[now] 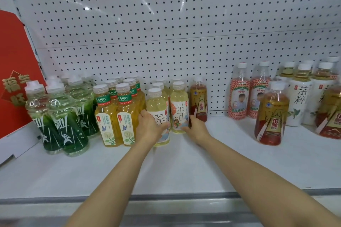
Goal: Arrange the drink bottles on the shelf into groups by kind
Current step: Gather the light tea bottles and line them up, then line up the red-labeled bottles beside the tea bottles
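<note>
Behind, white shelf (184,171) meets perforated backboard (166,24).

I see everything standing on the white metal shelf (184,167). At far left is the red cardboard sign (13,72), then the green sports-drink bottles (62,120), then the yellow jasmine-tea bottles (118,114). Mid-frame stand the pale fruit-tea bottles (178,108), a gold-labelled red drink bottle (199,99) just right of them. Far right, another gold-labelled bottle (271,114) stands before the pink-netted bottles (239,94) and white-wrapped tea bottles (299,97).
</note>
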A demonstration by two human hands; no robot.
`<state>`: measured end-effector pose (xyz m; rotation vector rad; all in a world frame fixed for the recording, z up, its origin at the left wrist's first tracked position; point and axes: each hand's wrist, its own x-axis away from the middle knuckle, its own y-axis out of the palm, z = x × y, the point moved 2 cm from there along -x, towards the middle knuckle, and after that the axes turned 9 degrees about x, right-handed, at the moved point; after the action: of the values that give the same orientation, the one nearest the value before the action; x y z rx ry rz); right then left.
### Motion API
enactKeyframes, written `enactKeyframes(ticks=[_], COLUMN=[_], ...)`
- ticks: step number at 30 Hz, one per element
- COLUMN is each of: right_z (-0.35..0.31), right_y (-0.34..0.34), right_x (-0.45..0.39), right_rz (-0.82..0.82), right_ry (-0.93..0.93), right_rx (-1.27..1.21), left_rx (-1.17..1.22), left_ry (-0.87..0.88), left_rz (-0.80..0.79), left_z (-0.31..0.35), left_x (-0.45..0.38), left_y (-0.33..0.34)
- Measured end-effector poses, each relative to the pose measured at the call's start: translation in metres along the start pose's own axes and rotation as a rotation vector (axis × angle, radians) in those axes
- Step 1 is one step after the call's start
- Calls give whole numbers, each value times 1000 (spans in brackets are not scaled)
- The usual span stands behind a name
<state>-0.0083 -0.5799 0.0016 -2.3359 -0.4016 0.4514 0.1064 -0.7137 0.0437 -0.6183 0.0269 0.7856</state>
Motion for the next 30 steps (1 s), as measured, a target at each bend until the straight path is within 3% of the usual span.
enactKeyframes(ticks=[7, 12, 16, 22, 30], right_z=[-8, 3, 19, 48, 124], right_y=[-23, -55, -89, -144, -239], right_x=[24, 62, 96, 141, 194], right_rz=[55, 144, 205, 345, 382], right_ry=[-83, -154, -149, -162, -33], right_rx=[222, 515, 604, 654, 714], left_rx=[-143, -275, -432, -450, -388], left_ry=[142, 407, 614, 704, 808], left_rz=[60, 184, 278, 143, 16], left_z=[3, 10, 32, 77, 159], left_x=[10, 25, 42, 73, 129], left_y=[-1, 5, 11, 50, 124])
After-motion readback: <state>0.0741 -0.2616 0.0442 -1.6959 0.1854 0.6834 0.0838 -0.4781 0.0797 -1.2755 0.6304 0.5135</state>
